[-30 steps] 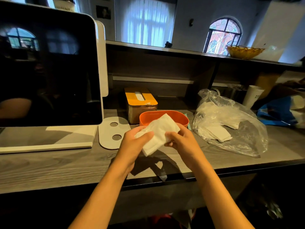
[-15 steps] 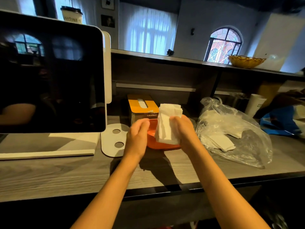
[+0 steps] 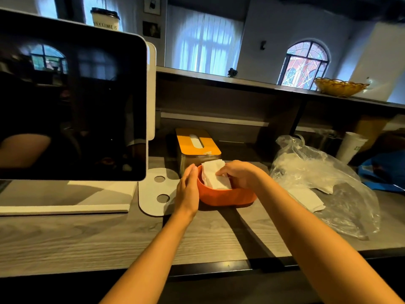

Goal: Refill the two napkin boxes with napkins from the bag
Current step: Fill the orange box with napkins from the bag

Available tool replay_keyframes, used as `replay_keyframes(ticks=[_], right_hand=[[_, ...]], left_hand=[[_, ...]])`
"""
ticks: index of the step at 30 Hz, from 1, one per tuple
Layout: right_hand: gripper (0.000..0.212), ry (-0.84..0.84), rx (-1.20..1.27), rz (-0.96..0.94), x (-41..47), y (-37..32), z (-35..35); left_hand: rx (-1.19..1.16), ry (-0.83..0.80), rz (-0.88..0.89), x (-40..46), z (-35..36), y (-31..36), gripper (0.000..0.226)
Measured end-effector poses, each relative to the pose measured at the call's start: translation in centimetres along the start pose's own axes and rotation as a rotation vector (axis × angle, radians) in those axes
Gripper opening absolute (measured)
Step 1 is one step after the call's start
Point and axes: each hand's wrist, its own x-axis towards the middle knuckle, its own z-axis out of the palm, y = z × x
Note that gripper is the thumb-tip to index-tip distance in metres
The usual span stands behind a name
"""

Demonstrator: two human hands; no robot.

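Observation:
An open orange napkin box [image 3: 225, 197] sits on the counter in front of me. A stack of white napkins [image 3: 215, 176] lies tilted inside it. My right hand [image 3: 240, 175] rests on top of the stack, fingers curled over it inside the box. My left hand [image 3: 187, 189] lies flat against the box's left wall, fingers straight. Behind stands a second napkin box [image 3: 197, 145] with a yellow slotted lid, closed. A clear plastic bag [image 3: 324, 183] with more white napkins lies to the right.
A large dark screen [image 3: 70, 106] on a white stand [image 3: 156, 194] fills the left. A paper cup [image 3: 350, 147] and blue item [image 3: 385, 170] sit behind the bag. A raised shelf with a yellow basket [image 3: 340, 86] runs along the back.
Both hands held the napkin stack above the counter; the left let go, the right carried the stack down into the orange box. The left hand now lies against the box's side.

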Motion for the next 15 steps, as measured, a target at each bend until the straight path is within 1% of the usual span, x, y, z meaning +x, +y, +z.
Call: replay_keyframes(ticks=[4,6,9,10,12,14,15], right_hand=[[0.069,-0.07,-0.137,0.001,0.6,0.0,0.6],[0.071,-0.062,-0.208,-0.003,1.1,-0.1,0.7],[0.074,-0.017,-0.399,0.0,1.6,-0.4,1.1],[0.074,-0.002,-0.421,0.002,1.9,-0.4,1.2],[0.073,0.001,-0.363,-0.013,2.2,-0.2,1.1],[0.064,0.003,-0.266,-0.058,2.4,0.1,0.6],[0.058,0.029,-0.252,-0.099,2.5,0.3,0.2]], left_hand=[[0.008,0.012,-0.009,0.3,0.2,-0.2,0.051],[0.014,0.008,-0.005,0.4,0.4,-0.1,0.051],[0.026,0.017,0.011,0.6,0.4,-0.6,0.051],[0.028,0.021,0.013,0.7,0.4,-0.8,0.052],[0.032,0.021,0.011,0.9,0.4,-1.0,0.053],[0.022,0.022,0.02,0.9,0.2,-0.9,0.052],[0.02,0.021,0.02,0.9,0.2,-0.8,0.051]])
